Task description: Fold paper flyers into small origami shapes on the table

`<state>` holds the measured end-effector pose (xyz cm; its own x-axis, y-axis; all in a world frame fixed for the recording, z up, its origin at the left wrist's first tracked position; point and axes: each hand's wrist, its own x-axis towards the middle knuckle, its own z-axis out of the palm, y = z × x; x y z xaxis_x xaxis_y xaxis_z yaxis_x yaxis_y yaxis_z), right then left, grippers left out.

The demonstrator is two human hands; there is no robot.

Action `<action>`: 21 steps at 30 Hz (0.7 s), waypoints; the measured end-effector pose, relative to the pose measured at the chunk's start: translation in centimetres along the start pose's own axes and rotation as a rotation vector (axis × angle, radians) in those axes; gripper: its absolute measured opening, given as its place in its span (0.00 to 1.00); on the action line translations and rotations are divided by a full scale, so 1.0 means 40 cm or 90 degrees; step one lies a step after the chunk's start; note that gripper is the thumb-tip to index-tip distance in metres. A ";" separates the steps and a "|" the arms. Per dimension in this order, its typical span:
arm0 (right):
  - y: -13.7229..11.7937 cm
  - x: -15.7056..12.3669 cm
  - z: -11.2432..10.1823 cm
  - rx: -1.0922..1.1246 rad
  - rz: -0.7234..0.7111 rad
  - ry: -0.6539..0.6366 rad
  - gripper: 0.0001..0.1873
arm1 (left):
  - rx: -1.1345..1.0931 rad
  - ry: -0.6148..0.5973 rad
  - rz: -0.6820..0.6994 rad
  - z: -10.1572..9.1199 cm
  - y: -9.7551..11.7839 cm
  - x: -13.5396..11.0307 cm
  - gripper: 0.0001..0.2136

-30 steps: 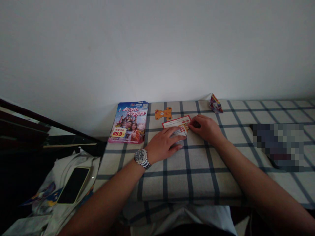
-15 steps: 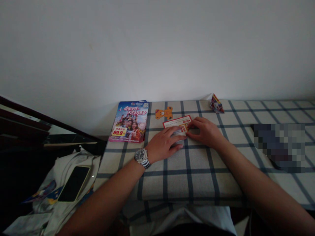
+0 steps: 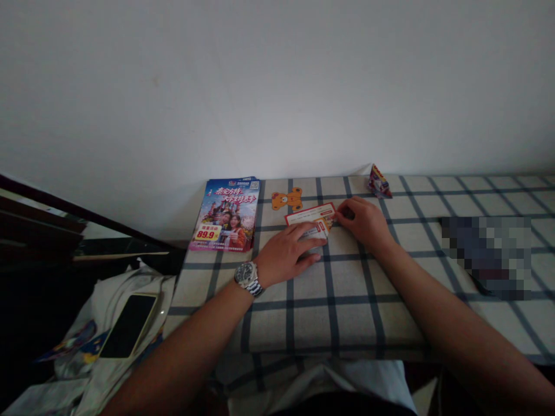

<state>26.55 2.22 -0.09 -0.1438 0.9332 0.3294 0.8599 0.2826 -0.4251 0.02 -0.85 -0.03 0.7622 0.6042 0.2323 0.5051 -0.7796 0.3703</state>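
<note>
A plain white wall (image 3: 277, 86) fills the upper half of the view. Below it stands one table (image 3: 347, 312) under a pale cloth with dark checks, its far edge against the wall. On the table's right part is a dark patch (image 3: 485, 254) that is blurred out, so what it is cannot be told. Left of the table and lower down lies a heap of white cloth (image 3: 108, 289) with one dark phone (image 3: 129, 325) lying face up on it.

At the table's far left corner lies a colourful flyer (image 3: 228, 214); it looks like the top of a thin stack, but the number of sheets cannot be told.

Two bare forearms reach in from below. The left hand (image 3: 286, 254) lies flat, palm down, its fingers spread over the near edge of one red-bordered card (image 3: 309, 214) in the middle of the table. The right hand (image 3: 366, 222) is curled, with fingertips pinching the card's right end.

Just behind the card lies one orange bear cutout (image 3: 287, 199). Further right, near the wall, sits one small folded paper triangle (image 3: 378, 181). One metal watch (image 3: 247, 276) sits on the left wrist.
</note>
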 end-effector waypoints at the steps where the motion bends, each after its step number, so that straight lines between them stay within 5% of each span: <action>1: 0.001 0.000 0.000 -0.004 0.009 0.002 0.05 | -0.001 -0.001 0.001 0.000 0.000 0.000 0.18; 21: 0.005 0.003 0.007 -0.016 0.042 0.027 0.08 | -0.004 0.000 -0.001 -0.003 0.002 0.001 0.18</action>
<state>26.58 2.47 -0.38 -0.0657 0.9393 0.3366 0.8793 0.2140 -0.4255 0.04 -0.86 0.09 0.7614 0.6056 0.2313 0.5041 -0.7775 0.3761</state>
